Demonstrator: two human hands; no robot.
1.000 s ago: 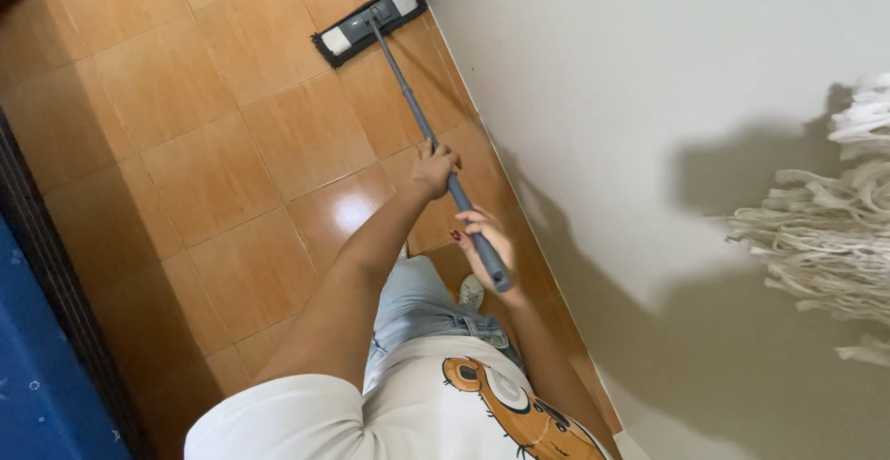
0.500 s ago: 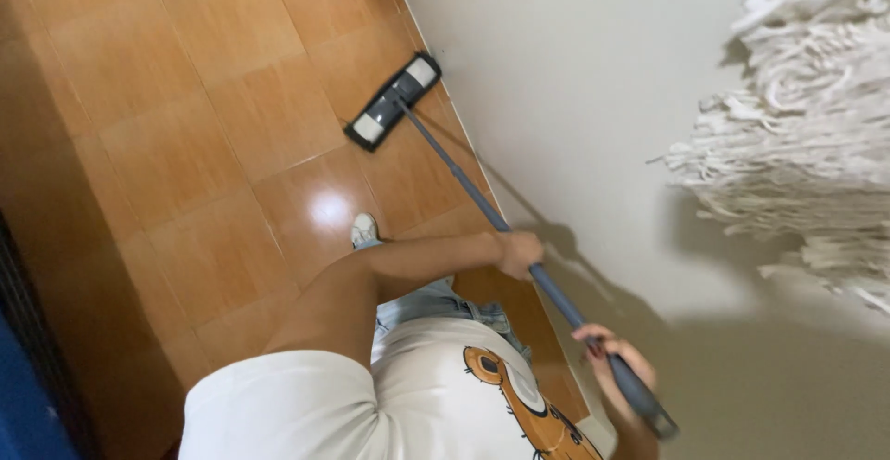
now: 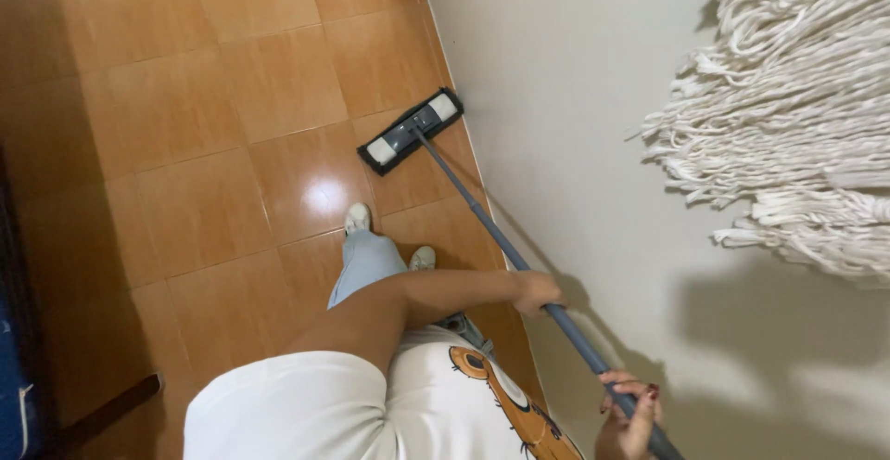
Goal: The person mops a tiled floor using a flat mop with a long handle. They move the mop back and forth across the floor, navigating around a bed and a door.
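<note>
A flat mop with a dark head and white pads (image 3: 411, 132) rests on the orange tiled floor (image 3: 195, 135), close to the foot of the white wall (image 3: 575, 98). Its grey handle (image 3: 482, 221) slants down to the lower right. My left hand (image 3: 536, 291) is closed around the middle of the handle, with the arm reaching across my body. Lower, near the frame's bottom edge, my right hand (image 3: 629, 415) grips the handle's upper part. Below the mop head, my two feet in light shoes (image 3: 358, 218) stand on the tiles.
A white string mop head (image 3: 797, 117) hangs against the wall at the upper right and casts a shadow below. A dark piece of furniture with a blue surface (image 3: 14, 367) lines the left edge. The wall runs close along my right side.
The flat mop head has come back along the wall toward my feet. Both hands have dropped lower in the view, and the string mop fills more of the upper right.
</note>
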